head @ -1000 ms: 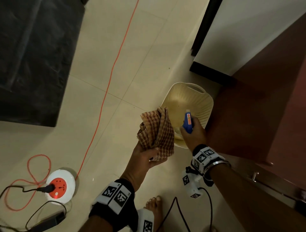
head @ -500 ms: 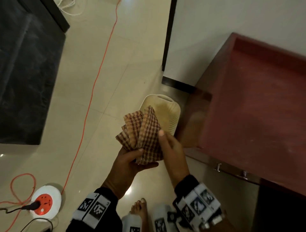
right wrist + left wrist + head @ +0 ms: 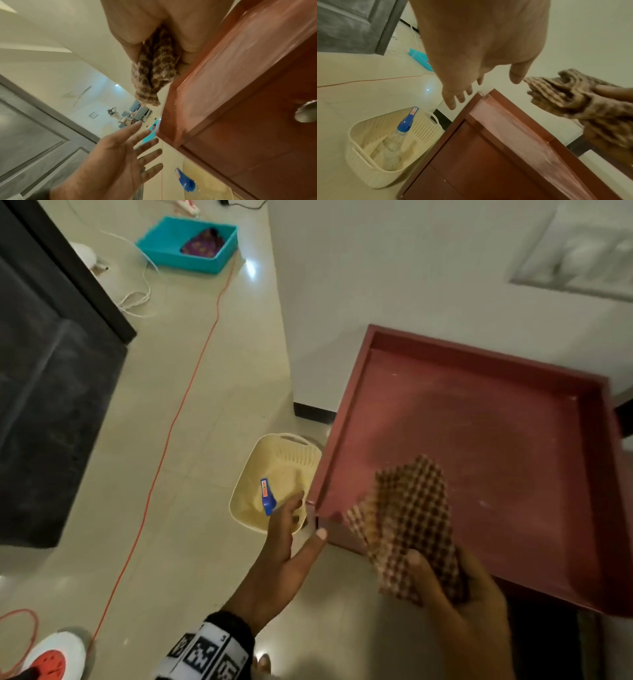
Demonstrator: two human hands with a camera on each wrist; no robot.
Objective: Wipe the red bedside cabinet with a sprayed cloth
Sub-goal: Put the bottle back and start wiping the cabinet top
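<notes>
The red bedside cabinet [image 3: 479, 440] has a rimmed top, dusty and bare. My right hand [image 3: 431, 573] grips a folded brown checked cloth [image 3: 407, 515] just above the top's front left corner. In the right wrist view the cloth [image 3: 154, 75] hangs bunched between thumb and fingers beside the cabinet [image 3: 240, 94] edge. My left hand [image 3: 291, 539] hovers empty, fingers straight, to the left of that corner. The blue-headed spray bottle [image 3: 267, 496] lies in a cream basket [image 3: 260, 460] on the floor below it. The left wrist view also shows the bottle [image 3: 407, 121] in the basket [image 3: 359, 155].
A white wall [image 3: 376, 285] backs the cabinet. An orange cable [image 3: 178, 412] crosses the tiled floor to a red-and-white extension reel [image 3: 54, 659]. A teal tray [image 3: 186, 244] sits far back. Dark furniture [image 3: 51, 405] fills the left. A metal knob [image 3: 307, 112] is on the cabinet front.
The right hand let go of the spray bottle, which now lies in the basket, and took the cloth from the left hand. The cloth moved right over the cabinet; the left hand is empty.
</notes>
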